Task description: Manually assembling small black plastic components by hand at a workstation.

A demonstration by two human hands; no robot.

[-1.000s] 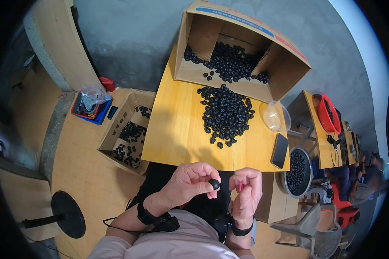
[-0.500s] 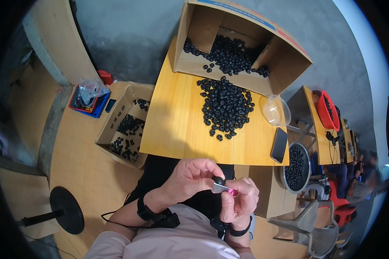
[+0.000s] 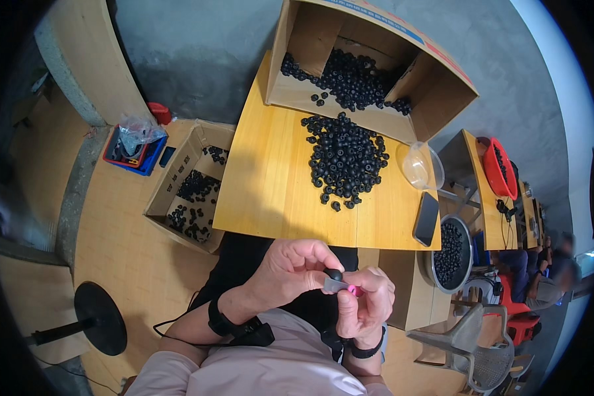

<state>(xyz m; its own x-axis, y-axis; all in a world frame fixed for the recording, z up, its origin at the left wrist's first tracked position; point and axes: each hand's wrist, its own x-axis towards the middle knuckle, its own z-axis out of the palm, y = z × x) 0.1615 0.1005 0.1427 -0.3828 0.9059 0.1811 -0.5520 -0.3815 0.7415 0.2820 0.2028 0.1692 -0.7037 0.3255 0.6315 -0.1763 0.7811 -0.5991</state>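
Note:
In front of my lap, below the table edge, my left hand pinches a small round black rubber-like part between thumb and fingers. My right hand is closed on a small flat grey blade; a bit of pink shows at its held end, between thumb and forefinger. The blade lies against the underside of the black part, and my left thumb is close to its tip. A heap of similar black parts lies on the yellow wooden table beyond my hands.
A cardboard box on its side holds more black parts. Right of the heap are a clear plastic bowl and a phone. Left stands another carton; right, a metal basin and a grey chair. Other people sit far right.
The blade has turned slightly against the black part, and less pink shows in my right hand. Both hands stay in nearly the same place.

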